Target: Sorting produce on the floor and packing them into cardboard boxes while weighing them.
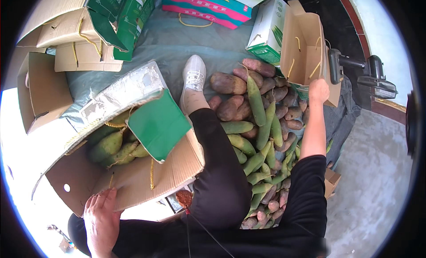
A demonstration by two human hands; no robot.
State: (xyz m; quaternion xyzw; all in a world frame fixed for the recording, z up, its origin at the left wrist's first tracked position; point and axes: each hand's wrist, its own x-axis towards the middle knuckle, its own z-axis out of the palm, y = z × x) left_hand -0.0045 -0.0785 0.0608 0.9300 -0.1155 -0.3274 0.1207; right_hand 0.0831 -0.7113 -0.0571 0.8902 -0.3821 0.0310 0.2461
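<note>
A cardboard box [175,162] with a green outer flap stands open at the left, against my leg. Inside it lie several green radishes [108,146], partly hidden by the flap. My left hand [103,220] is hooked over the box's near edge, its fingers against the bare inner side. Stretched far to the right, my right hand [318,90] grips the near edge of another open box [306,31], brown inside with yellow cord handles. Nothing shows inside that second box.
Between my leg and right arm lies a heap of long green radishes [256,100] and reddish-purple radishes [228,83]. More open boxes [46,87] stand at the left. A pink and teal carton [206,8] lies at the back. A black fan [375,76] is at the right.
</note>
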